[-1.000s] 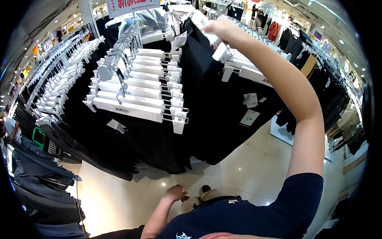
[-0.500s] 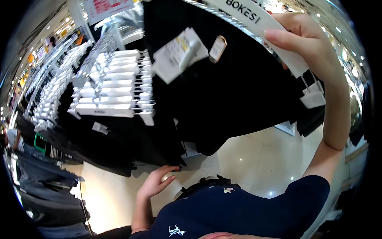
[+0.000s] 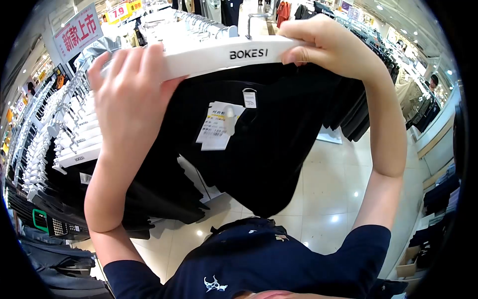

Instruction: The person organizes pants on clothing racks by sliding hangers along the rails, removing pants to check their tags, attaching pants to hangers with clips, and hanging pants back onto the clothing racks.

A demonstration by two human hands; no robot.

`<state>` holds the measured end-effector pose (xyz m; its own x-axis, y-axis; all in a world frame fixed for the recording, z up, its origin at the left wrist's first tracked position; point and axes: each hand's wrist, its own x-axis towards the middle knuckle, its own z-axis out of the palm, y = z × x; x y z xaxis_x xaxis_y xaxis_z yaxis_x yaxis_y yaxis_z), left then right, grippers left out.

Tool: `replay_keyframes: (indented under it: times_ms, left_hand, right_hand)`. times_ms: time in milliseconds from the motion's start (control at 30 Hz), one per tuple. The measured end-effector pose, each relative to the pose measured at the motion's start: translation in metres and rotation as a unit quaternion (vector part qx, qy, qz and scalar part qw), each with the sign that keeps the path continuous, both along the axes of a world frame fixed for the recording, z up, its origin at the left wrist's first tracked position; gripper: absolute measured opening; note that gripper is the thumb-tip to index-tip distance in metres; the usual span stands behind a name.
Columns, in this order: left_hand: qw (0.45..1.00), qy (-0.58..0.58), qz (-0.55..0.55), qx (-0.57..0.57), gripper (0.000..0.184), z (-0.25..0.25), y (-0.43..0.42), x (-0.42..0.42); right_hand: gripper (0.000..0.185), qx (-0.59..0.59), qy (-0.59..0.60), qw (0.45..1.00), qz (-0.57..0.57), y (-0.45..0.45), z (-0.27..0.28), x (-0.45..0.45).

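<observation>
A white hanger [image 3: 209, 56] lettered BOKESI is held up level in front of me by both hands. My right hand [image 3: 326, 47] pinches its right end, thumb on the front face. My left hand [image 3: 129, 94] wraps over its left end, slightly blurred, with the thumb low along the bar. From the hanger hangs a black garment [image 3: 264, 159], its full shape hard to make out. A white paper price tag [image 3: 219, 124] and a small white size label [image 3: 249, 98] show near its top.
To the left, a rack carries several white hangers [image 3: 82, 134] with black clothes. A red-lettered sign [image 3: 78, 34] stands above it. Folded dark clothes [image 3: 55, 259] lie at lower left. More dark garments [image 3: 351, 107] hang at right, over a shiny tiled floor [image 3: 331, 192].
My left hand has risen from low near my body to take the hanger's left end. The hanger has turned from slanted to nearly level, and the view has shifted.
</observation>
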<state>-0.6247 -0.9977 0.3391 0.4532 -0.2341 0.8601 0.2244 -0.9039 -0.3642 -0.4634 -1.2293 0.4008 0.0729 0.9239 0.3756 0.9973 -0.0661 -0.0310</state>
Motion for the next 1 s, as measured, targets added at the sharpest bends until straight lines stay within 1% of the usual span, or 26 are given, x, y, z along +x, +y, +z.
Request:
replay_keyframes:
  times_ms: [67, 133, 167, 200, 233, 267, 300, 333, 367, 400, 433, 467, 533, 600, 633, 667, 733, 800, 867, 900, 933, 1000]
  left_hand:
    - [0.998, 0.054, -0.040, 0.018, 0.038, 0.002, -0.005, 0.019]
    - [0.998, 0.047, -0.047, 0.024, 0.035, 0.006, -0.007, 0.036]
    - [0.997, 0.040, -0.046, 0.057, 0.035, 0.008, -0.006, 0.042]
    - [0.994, 0.035, -0.044, 0.089, 0.036, 0.011, -0.004, 0.048]
    - [0.994, 0.019, -0.064, 0.091, 0.035, 0.013, -0.003, 0.054]
    - [0.994, 0.020, -0.057, 0.091, 0.035, 0.015, -0.002, 0.056]
    - [0.993, 0.005, -0.065, 0.095, 0.035, 0.017, -0.002, 0.057]
    - [0.992, -0.011, -0.072, 0.099, 0.034, 0.018, -0.004, 0.057]
    - [0.995, -0.003, -0.071, 0.075, 0.033, 0.018, -0.005, 0.055]
    - [0.995, -0.002, -0.063, 0.078, 0.033, 0.019, -0.006, 0.052]
    - [0.996, 0.008, -0.058, 0.073, 0.033, 0.019, -0.009, 0.048]
    - [0.996, 0.020, -0.051, 0.067, 0.033, 0.019, -0.011, 0.045]
    - [0.997, 0.022, -0.038, 0.059, 0.034, 0.017, -0.018, 0.042]
    - [0.998, 0.019, -0.025, 0.051, 0.034, 0.016, -0.026, 0.039]
    - [0.998, 0.032, -0.004, 0.056, 0.035, 0.015, -0.030, 0.038]
    - [0.997, 0.047, 0.017, 0.060, 0.035, 0.014, -0.031, 0.037]
    - [0.998, 0.045, 0.031, 0.041, 0.036, 0.005, -0.018, 0.036]
    - [0.998, 0.041, 0.047, 0.023, 0.036, -0.004, -0.005, 0.031]
    - [0.996, 0.046, 0.074, 0.017, 0.036, -0.011, 0.005, 0.022]
    - [0.997, 0.041, 0.067, 0.005, 0.036, -0.015, 0.011, 0.019]
    - [0.996, 0.048, 0.078, 0.005, 0.036, -0.019, 0.015, 0.015]
    - [0.991, 0.046, 0.123, 0.000, 0.036, -0.028, 0.023, 0.007]
  right_hand:
    - [0.030, 0.015, 0.003, 1.000, -0.003, -0.014, -0.002, 0.007]
    - [0.027, 0.026, 0.033, 0.998, -0.044, -0.025, -0.003, 0.013]
    - [0.025, 0.058, -0.051, 0.993, -0.084, -0.029, -0.006, 0.016]
    - [0.022, 0.186, -0.146, 0.966, -0.109, -0.027, -0.017, 0.016]
    - [0.022, 0.293, -0.203, 0.928, -0.103, -0.026, -0.027, 0.012]
    - [0.023, 0.397, -0.256, 0.876, -0.097, -0.027, -0.039, 0.006]
    - [0.022, 0.448, -0.241, 0.860, -0.040, -0.029, -0.060, 0.004]
    - [0.023, 0.449, -0.164, 0.878, 0.028, -0.030, -0.087, -0.008]
    - [0.024, 0.460, -0.078, 0.878, 0.103, -0.026, -0.117, -0.012]
    - [0.025, 0.408, -0.005, 0.908, 0.089, -0.026, -0.148, -0.020]
    - [0.024, 0.365, 0.121, 0.922, 0.035, -0.021, -0.172, -0.031]
    - [0.024, 0.311, 0.246, 0.918, -0.019, -0.009, -0.191, -0.038]
    - [0.027, 0.330, 0.411, 0.850, -0.022, 0.025, -0.220, -0.034]
    - [0.030, 0.351, 0.546, 0.756, 0.084, 0.055, -0.240, -0.031]
    - [0.033, 0.338, 0.560, 0.747, 0.119, 0.067, -0.246, -0.028]
    - [0.033, 0.333, 0.565, 0.745, 0.124, 0.072, -0.240, -0.029]
    - [0.026, 0.215, 0.705, 0.654, 0.166, 0.075, -0.220, -0.037]
    - [0.023, 0.211, 0.707, 0.655, 0.162, 0.079, -0.214, -0.042]
    - [0.023, 0.172, 0.715, 0.664, 0.134, 0.078, -0.214, -0.047]
    - [0.023, 0.154, 0.709, 0.669, 0.162, 0.077, -0.216, -0.048]
    - [0.023, 0.148, 0.715, 0.662, 0.168, 0.076, -0.216, -0.049]
    - [0.024, 0.109, 0.753, 0.618, 0.198, 0.075, -0.216, -0.050]
